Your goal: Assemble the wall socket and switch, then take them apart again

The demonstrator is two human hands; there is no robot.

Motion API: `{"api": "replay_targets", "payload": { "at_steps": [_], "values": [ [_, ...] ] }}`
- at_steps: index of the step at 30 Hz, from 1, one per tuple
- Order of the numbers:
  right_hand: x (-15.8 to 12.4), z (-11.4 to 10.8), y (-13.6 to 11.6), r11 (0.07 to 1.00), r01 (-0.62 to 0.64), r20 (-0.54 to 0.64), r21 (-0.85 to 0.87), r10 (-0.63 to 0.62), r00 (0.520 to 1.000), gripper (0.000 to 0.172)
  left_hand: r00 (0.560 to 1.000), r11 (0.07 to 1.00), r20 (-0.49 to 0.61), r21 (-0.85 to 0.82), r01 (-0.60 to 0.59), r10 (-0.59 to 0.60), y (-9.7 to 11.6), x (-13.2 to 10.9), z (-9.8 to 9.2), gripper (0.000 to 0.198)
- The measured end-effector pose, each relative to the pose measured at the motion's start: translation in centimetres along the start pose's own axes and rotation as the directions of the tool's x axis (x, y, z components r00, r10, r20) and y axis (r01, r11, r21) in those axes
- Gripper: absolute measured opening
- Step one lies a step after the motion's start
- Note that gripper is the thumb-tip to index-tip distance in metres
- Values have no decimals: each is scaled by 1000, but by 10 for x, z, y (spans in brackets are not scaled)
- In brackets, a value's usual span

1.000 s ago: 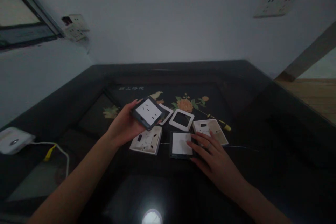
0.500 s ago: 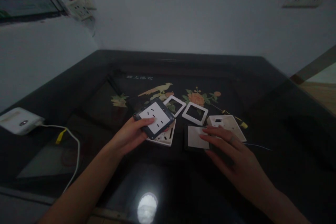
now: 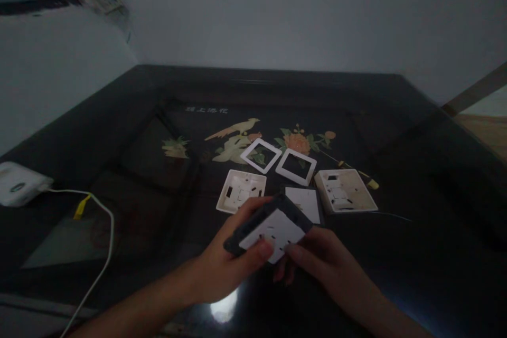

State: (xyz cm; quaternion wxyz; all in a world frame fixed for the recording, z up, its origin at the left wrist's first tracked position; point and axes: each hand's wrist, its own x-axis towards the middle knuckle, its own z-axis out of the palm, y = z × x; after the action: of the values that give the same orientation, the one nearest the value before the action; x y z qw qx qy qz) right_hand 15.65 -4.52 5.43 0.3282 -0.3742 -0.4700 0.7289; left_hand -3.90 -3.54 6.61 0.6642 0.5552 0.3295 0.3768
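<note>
My left hand (image 3: pixel 225 269) grips a dark-framed socket module (image 3: pixel 269 228) with a white face, thumb pressed on its front. From the right my right hand (image 3: pixel 320 261) closes on the same module's lower right edge. Both hands hold it above the black table (image 3: pixel 415 179), close to me. Behind the module a white switch plate (image 3: pixel 304 203) in a dark frame lies flat on the table.
Two white back boxes (image 3: pixel 241 190) (image 3: pixel 344 190) sit on the table, with two white square frames (image 3: pixel 261 155) (image 3: pixel 296 166) behind them. A yellow-handled screwdriver (image 3: pixel 366 179) lies beyond the right box. At the far left a white device (image 3: pixel 18 190) with a white cable (image 3: pixel 101 253).
My left hand has brought the socket module down and toward me. My right hand has left the switch plate on the table and taken hold of the module. The camera has tilted down.
</note>
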Motion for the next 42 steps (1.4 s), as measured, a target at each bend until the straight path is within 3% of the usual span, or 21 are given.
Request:
{"api": "replay_targets", "payload": {
  "at_steps": [2, 6, 10, 12, 13, 15, 17, 22, 33, 42],
  "values": [
    [0, 0, 1, 1000, 26, -66, -3, -27, 997, 31, 996, 995, 80, 84, -55, 49, 3, -1, 2, 39],
    [-1, -1, -1, 998, 53, -142, -27, -56, 988, 29, 972, 915, 152, 339, -219, 176, 4, 4, -5, 59],
    [-1, -8, -7, 995, 24, -260, -101, -50, 964, 30, 964, 898, 198, 368, -241, 178, 4, 12, -24, 79],
    [-2, -12, -13, 991, 12, -335, -132, -56, 941, 33, 978, 902, 53, 381, -205, 201, 4, 18, -38, 67],
    [-3, -14, -15, 989, 6, -359, -148, -60, 931, 34, 975, 895, -79, 417, -158, 209, 4, 23, -45, 54],
    [-5, -16, -19, 984, -21, -348, -179, -43, 936, 35, 912, 849, -340, 528, -16, 229, 0, 32, -60, 34],
    [-8, -16, -19, 977, -52, -281, -205, -8, 960, 37, 871, 807, -434, 586, 76, 232, -6, 41, -73, 30],
    [-9, -12, -12, 971, -56, -111, -232, 31, 993, 38, 910, 791, -398, 591, 158, 116, -19, 51, -82, 31],
    [-3, -16, -15, 940, -16, -250, -341, -75, 965, 30, 953, 781, -303, 588, 211, -29, -7, 46, -72, 23],
    [1, -25, -11, 925, 5, -226, -380, -98, 969, 26, 982, 711, -179, 684, 163, -54, -12, 39, -59, 21]
  ]
}}
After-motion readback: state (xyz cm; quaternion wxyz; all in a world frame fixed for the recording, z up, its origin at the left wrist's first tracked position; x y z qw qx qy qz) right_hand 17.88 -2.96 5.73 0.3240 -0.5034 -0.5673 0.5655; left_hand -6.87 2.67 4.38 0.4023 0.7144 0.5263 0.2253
